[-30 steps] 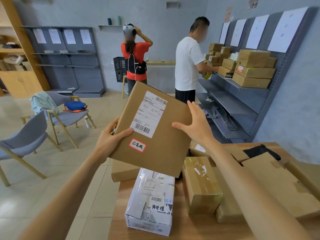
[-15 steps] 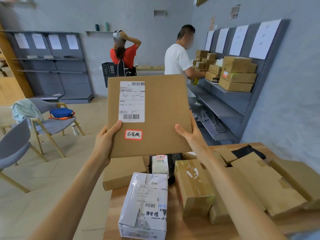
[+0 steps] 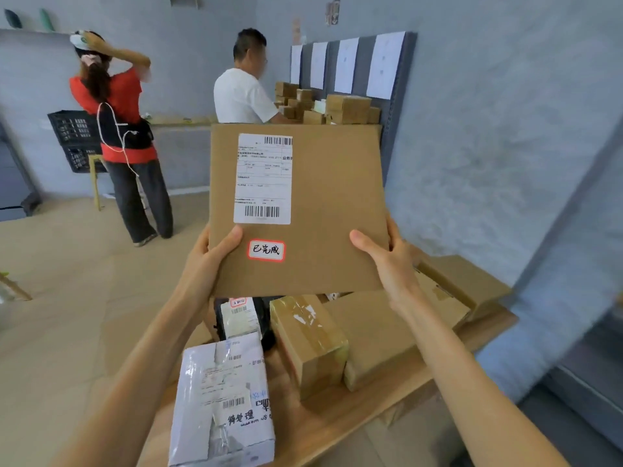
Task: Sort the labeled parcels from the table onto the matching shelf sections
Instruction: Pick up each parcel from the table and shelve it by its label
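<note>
A grey wall point(image 3: 488, 129) fills the right side of the room, with a dark shelf unit point(image 3: 397, 106) against it holding stacked brown boxes point(image 3: 347, 107) under white paper sheets point(image 3: 384, 62). A person in a white shirt point(image 3: 241, 96) stands at that shelf, and a person in a red top point(image 3: 114, 112) stands further left, back turned, one hand raised to the head. In the foreground a wooden table point(image 3: 337, 419) carries several parcels: a long brown box point(image 3: 387, 335), a taped brown box point(image 3: 310, 342) touching it, a white plastic parcel point(image 3: 222, 399) nearest the camera, and a black parcel point(image 3: 242, 318) behind that. Held upright above the table, facing the camera, is a flat cardboard parcel point(image 3: 323, 210) with a white shipping label point(image 3: 263, 178) and a small red-bordered handwritten sticker point(image 3: 266, 250). The left hand point(image 3: 205, 264) grips its lower left edge, thumb across the front, and the right hand point(image 3: 387, 261) grips the lower right edge the same way.
</note>
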